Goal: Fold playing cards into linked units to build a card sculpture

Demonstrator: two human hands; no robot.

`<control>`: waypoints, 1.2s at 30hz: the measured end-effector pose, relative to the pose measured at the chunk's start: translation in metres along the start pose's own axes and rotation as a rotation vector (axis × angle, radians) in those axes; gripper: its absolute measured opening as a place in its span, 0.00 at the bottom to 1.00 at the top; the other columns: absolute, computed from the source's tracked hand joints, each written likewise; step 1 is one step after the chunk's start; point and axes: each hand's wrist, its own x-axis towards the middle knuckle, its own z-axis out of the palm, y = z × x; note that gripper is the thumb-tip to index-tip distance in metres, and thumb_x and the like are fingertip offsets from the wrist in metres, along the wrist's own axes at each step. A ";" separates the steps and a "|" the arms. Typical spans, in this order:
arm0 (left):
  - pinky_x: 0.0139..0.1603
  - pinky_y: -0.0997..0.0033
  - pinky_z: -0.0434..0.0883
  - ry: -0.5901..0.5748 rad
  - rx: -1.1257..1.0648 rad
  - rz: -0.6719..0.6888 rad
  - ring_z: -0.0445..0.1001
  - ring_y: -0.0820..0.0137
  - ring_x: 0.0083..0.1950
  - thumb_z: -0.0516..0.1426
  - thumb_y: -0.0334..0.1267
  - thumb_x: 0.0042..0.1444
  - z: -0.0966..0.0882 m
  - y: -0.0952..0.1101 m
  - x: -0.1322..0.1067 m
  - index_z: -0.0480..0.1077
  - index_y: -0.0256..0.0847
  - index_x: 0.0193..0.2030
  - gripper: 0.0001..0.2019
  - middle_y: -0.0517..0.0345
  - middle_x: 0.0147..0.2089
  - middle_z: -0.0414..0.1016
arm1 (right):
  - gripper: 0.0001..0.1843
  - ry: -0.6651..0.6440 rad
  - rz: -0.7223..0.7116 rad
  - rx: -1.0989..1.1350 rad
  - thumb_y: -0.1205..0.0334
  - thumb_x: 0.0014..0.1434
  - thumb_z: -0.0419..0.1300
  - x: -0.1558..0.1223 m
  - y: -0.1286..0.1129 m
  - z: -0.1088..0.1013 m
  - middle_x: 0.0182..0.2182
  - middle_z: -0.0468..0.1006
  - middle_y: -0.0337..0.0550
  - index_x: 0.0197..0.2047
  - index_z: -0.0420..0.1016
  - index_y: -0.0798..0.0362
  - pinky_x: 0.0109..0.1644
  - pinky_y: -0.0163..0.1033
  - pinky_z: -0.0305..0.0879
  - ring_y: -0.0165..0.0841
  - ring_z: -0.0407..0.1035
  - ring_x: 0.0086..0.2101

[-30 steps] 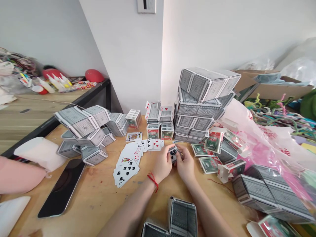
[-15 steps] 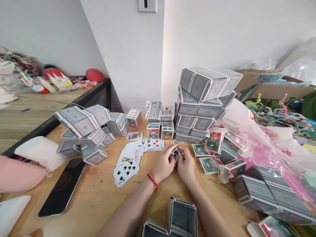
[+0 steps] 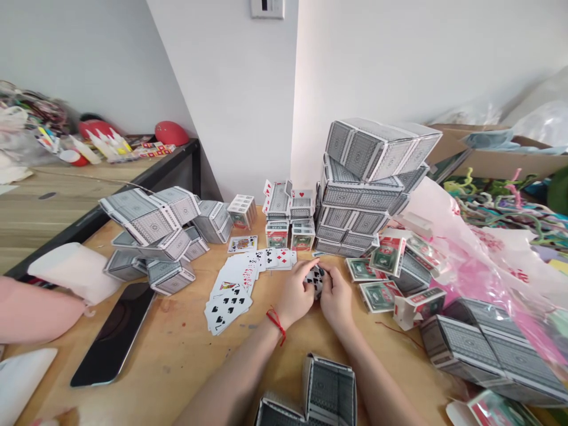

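Between both hands is a playing card [image 3: 316,280] with black spades on its face, partly covered by my fingers. My left hand [image 3: 300,294], with a red string at the wrist, is closed on the card's left side. On the other side my right hand [image 3: 335,294] grips its edge. Whether more cards lie beneath it is hidden. Left of my hands, loose playing cards [image 3: 228,307] are fanned out face up on the wooden table [image 3: 186,367]. Below my forearms stands a block folded from grey-backed cards [image 3: 331,387].
A tall stack of card-covered blocks [image 3: 355,192] rises behind on the right, and a lower pile [image 3: 153,216] stands left. Green and red card boxes [image 3: 379,296] lie right of my hands. A phone [image 3: 113,337] rests at left; pink plastic [image 3: 461,266] spreads at right.
My hands stay together on the card, whose face shows slightly more now. The whole view has shifted a little; the surrounding things have not moved.
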 end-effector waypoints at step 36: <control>0.48 0.65 0.70 0.124 -0.125 -0.131 0.71 0.69 0.47 0.44 0.30 0.58 -0.006 0.004 0.002 0.66 0.46 0.46 0.14 0.59 0.47 0.73 | 0.16 -0.436 0.585 1.007 0.52 0.50 0.59 0.006 -0.023 -0.004 0.33 0.75 0.43 0.39 0.69 0.53 0.36 0.38 0.67 0.33 0.70 0.33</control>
